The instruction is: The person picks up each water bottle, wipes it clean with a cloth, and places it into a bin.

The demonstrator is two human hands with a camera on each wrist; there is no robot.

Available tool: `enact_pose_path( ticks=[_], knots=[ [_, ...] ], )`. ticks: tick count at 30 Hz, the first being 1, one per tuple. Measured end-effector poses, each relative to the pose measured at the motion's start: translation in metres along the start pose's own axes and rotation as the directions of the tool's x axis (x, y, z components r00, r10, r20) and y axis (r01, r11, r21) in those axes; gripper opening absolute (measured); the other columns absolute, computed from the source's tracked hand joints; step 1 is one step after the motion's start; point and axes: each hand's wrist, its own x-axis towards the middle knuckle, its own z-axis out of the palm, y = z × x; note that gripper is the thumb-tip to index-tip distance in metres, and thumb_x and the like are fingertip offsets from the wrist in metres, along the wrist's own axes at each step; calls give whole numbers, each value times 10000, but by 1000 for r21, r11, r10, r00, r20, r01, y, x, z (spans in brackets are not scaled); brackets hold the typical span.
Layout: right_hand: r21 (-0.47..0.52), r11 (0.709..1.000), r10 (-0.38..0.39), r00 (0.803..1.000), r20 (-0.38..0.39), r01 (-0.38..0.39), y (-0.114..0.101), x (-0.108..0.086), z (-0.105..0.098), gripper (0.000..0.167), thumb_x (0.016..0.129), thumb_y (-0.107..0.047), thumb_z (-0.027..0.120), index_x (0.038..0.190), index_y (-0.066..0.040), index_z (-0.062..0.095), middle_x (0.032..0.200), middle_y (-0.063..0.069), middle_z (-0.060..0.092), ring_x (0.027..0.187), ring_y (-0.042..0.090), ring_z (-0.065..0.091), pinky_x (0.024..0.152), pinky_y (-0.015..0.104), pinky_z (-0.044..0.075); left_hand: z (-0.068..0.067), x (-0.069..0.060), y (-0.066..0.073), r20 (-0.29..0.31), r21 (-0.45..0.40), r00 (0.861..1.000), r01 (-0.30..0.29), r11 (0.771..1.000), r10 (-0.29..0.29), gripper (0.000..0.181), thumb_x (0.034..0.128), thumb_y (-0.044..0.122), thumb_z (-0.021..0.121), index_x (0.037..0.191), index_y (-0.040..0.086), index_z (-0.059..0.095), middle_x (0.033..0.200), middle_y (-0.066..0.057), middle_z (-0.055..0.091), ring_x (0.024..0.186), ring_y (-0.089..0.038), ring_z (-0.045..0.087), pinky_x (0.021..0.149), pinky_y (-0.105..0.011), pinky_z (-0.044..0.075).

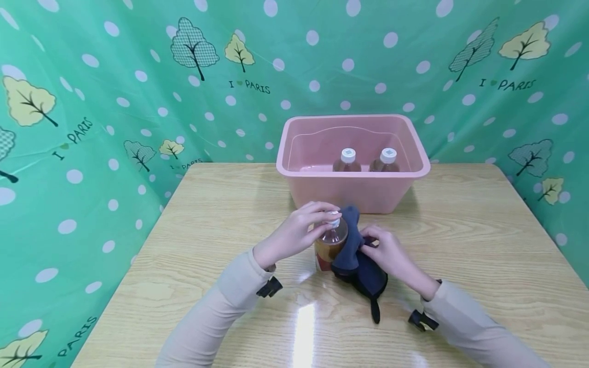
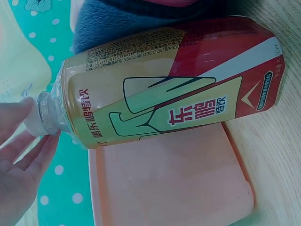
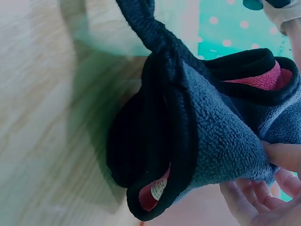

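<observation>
My left hand (image 1: 296,230) grips the white cap (image 2: 34,117) of a drink bottle (image 2: 174,84). The bottle stands upright on the table, its label red and gold. Against the bottle's right side is a blue-grey fleecy cloth (image 3: 221,136) with black edging, a pink inner side and a black loop. My right hand (image 1: 388,250) pinches this cloth between thumb and fingers. In the head view part of the cloth hangs down onto the table, and it hides part of the bottle.
A pink plastic bin (image 1: 354,191) stands just behind the hands. Inside it are two capped bottles, one on the left (image 1: 348,159) and one on the right (image 1: 388,159). A green patterned curtain (image 1: 313,66) hangs behind the wooden table (image 1: 207,225).
</observation>
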Motion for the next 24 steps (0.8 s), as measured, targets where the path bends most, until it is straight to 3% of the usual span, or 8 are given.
enact_pose_path(
  ticks=[6, 18, 24],
  knots=[
    [-29, 1000, -4, 1000, 11, 5, 8, -2, 5, 157, 692, 134, 650, 790, 15, 623, 818, 98, 607, 752, 211, 554, 647, 300, 479, 1, 0, -1, 5, -7, 1000, -1, 1000, 1, 231, 789, -3, 629, 1019, -15, 644, 1072, -122, 592, 1021, -204, 527, 903, -207, 405],
    [-61, 993, 106, 985, 133, -99, 17, -5, 13, 149, 720, 105, 631, 812, -10, 613, 800, 78, 593, 714, 162, 530, 611, 292, 463, 1, 0, -1, 7, -19, 1000, 1, 1000, -1, 238, 790, -7, 627, 1027, -19, 639, 1076, -126, 590, 1027, -201, 524, 904, -201, 404],
    [-75, 990, 131, 979, 158, -120, 19, -5, 13, 140, 734, 92, 627, 826, -12, 612, 804, 75, 590, 716, 162, 521, 615, 289, 454, 1, 0, -2, 14, -14, 1000, 7, 1000, -7, 243, 788, -7, 630, 1030, -27, 636, 1079, -124, 589, 1029, -200, 523, 895, -195, 409]
  ],
)
